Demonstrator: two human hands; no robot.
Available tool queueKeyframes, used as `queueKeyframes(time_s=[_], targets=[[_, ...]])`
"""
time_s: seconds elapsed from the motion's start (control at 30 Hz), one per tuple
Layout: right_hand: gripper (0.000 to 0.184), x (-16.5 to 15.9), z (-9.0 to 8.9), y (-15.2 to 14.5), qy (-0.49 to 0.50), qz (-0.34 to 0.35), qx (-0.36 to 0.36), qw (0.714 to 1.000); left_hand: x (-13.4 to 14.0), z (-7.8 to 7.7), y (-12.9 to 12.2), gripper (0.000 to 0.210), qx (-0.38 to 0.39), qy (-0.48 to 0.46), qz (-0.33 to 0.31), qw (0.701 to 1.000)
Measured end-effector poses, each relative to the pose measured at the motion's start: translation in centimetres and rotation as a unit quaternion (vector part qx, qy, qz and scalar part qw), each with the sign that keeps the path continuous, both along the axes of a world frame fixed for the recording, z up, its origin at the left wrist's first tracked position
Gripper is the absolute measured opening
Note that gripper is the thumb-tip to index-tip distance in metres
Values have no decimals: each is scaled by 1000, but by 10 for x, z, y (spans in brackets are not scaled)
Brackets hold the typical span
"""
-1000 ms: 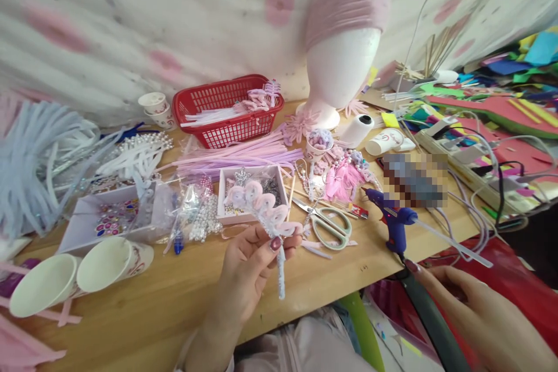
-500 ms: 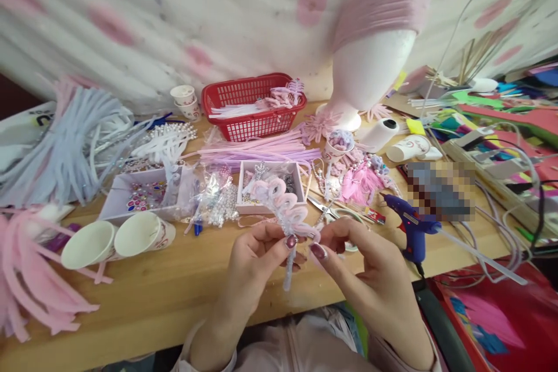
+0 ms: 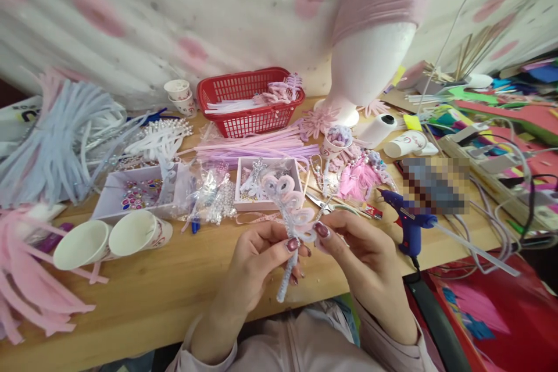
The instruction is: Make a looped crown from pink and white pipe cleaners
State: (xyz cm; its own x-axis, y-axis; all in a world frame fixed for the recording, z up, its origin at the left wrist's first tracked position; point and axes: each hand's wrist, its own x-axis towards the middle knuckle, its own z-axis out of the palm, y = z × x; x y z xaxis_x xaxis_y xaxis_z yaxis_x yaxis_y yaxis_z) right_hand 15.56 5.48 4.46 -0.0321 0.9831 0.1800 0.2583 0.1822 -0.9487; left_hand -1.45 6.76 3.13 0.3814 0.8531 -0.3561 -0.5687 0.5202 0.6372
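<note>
A pink and pale-lilac looped pipe-cleaner piece (image 3: 289, 210), with fuzzy loops stacked along a wrapped stem, is held up above the table's front part. My left hand (image 3: 258, 260) pinches its stem between thumb and fingers, and the stem's tail sticks out below. At the right side of the piece, my right hand (image 3: 368, 264) has thumb and forefinger closed at the lowest loop. Its other fingers are curled, partly out of sight. Behind the piece stands a white box (image 3: 244, 204) with silvery ornaments. Scissors (image 3: 333, 207) lie just beyond my right fingertips.
To the right, a blue glue gun (image 3: 410, 224) stands near a power strip (image 3: 483, 186). A red basket (image 3: 248, 128) and a white mannequin head (image 3: 370, 58) stand at the back. On the left are paper cups (image 3: 82, 244) and bundled pipe cleaners (image 3: 65, 139).
The looped piece has tilted, its top swinging right and its tail moving left. My right thumb and fingertips have risen slightly beside the lowest loop. The view has shifted a little.
</note>
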Motion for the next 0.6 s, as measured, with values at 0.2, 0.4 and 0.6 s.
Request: queueKeyframes(time_s=[0.2, 0.4, 0.6], targets=[[9, 0, -7, 1, 78, 33, -25, 996, 1, -2, 0, 20, -3, -56, -29, 998], [10, -1, -4, 2, -2, 6, 53, 999, 3, -2, -2, 21, -13, -46, -21, 999], [13, -2, -2, 4, -57, 21, 101, 993, -1, 1, -3, 26, -27, -23, -12, 999]])
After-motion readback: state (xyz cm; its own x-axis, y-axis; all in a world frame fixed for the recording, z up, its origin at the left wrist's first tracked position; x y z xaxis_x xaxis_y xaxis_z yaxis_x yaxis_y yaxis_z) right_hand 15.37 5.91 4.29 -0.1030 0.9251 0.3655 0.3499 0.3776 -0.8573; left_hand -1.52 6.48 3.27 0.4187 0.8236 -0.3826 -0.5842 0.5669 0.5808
